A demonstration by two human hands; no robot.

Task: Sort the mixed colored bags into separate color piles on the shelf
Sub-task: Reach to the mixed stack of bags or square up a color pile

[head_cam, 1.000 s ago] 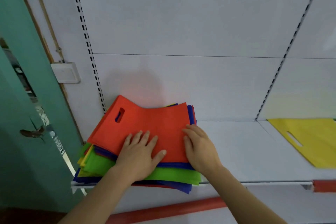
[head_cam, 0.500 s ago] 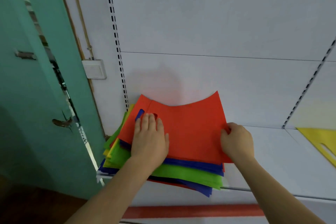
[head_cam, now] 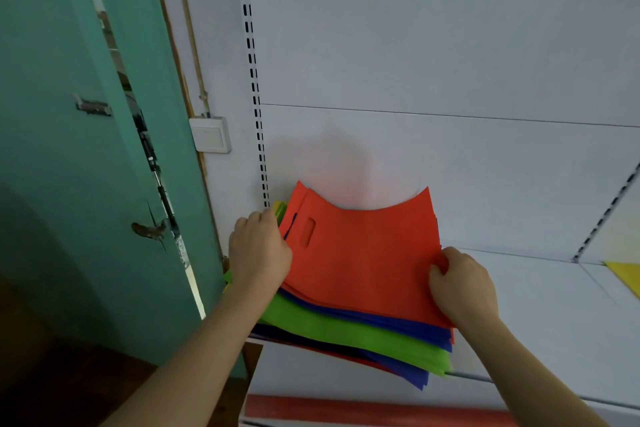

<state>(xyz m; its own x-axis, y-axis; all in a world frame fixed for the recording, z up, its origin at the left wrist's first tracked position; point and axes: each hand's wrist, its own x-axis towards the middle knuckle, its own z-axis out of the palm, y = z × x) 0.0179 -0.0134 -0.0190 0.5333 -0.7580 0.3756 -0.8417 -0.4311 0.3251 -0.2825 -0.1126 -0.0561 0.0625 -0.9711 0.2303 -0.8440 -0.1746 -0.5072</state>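
From the head camera, a stack of flat bags (head_cam: pixel 353 329) sits at the left end of a white shelf (head_cam: pixel 540 305), its front edge overhanging the shelf lip; the layers show as thin matte sheets of what looks like non-woven fabric, in orange, blue and lime green, with a sliver of yellow at the back left corner. The top orange bag (head_cam: pixel 363 253) is lifted off the pile and bowed, its far edge curving in a shallow dip, with a slot-shaped die-cut handle near its left side. The left hand (head_cam: pixel 258 253) is curled at the bag's left edge, fingers tucked under or against it, though the grip itself is hidden; the right hand (head_cam: pixel 462 291) pinches the bag's right edge between thumb and bent fingers. At the far right a yellow bag (head_cam: pixel 627 276) lies flat on the shelf, well apart from the stack. A slotted metal upright (head_cam: pixel 254 80) runs up the smooth white back panel; a square white wall switch (head_cam: pixel 210 134) sits beside a teal door (head_cam: pixel 69 149).
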